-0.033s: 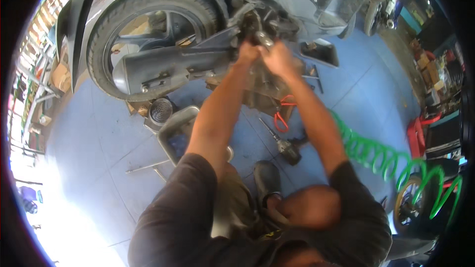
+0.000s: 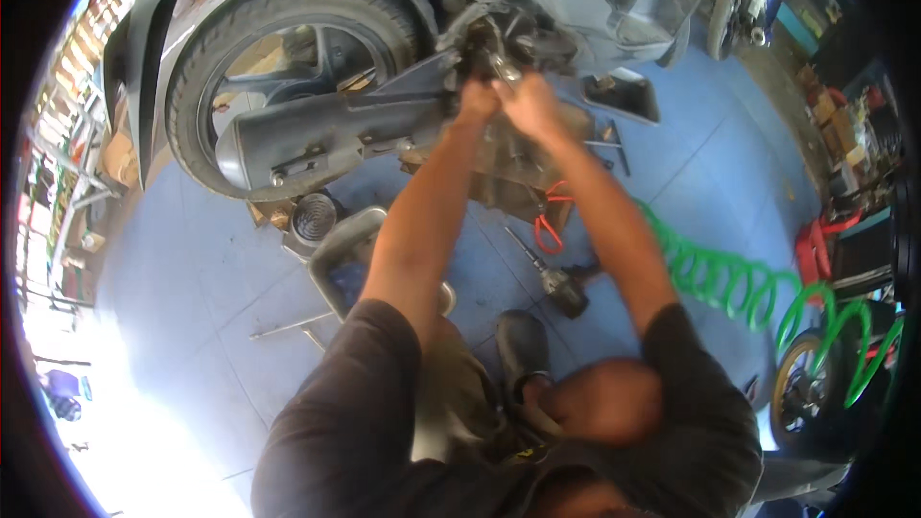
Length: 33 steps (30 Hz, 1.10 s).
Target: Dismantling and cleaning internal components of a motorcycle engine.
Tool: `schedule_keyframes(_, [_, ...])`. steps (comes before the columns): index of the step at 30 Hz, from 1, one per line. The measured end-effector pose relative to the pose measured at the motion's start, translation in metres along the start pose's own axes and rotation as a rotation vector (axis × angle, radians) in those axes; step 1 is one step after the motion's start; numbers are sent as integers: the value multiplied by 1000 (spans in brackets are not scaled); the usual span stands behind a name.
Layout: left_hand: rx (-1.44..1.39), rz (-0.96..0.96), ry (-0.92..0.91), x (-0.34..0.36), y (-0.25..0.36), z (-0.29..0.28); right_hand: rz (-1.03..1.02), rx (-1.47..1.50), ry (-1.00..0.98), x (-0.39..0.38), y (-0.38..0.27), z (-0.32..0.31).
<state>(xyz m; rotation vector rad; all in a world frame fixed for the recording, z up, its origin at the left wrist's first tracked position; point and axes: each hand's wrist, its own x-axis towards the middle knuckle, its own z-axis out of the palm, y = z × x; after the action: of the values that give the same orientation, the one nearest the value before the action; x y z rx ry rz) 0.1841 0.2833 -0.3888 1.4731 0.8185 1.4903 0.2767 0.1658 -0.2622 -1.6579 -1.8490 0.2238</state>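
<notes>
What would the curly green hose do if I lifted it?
The green hose would probably bounce and stretch like a spring, because it is wound in loops. It looks fairly light, since the tube is thin beside its wide coils. Lifting one loop would likely tug its neighbours, as they're all joined.

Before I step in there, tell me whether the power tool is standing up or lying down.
Lying down: the power tool lies along the blue floor, shaft pointing toward the motorcycle.

A green coiled hose (image 2: 708, 278) stretches over the blue floor (image 2: 724, 187) toward the right edge, where a wheel (image 2: 802, 391) stands; at left is a brown carton (image 2: 119, 159)
</notes>
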Motion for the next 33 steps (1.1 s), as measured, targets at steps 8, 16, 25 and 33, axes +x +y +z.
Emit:
schedule_keyframes(8, [618,-112,-208,-10,-1,-3,85,113,164,46,13,38])
schedule_keyframes(16, [596,-369,-350,-3,31,-28,-81,207,155,42,5,48])
schedule_keyframes(25, [367,-275,-268,-9,68,-10,105,32,45,59,3,32])
schedule_keyframes(33, [513,-311,-318,-1,31,-2,95,123,45,48,18,27])
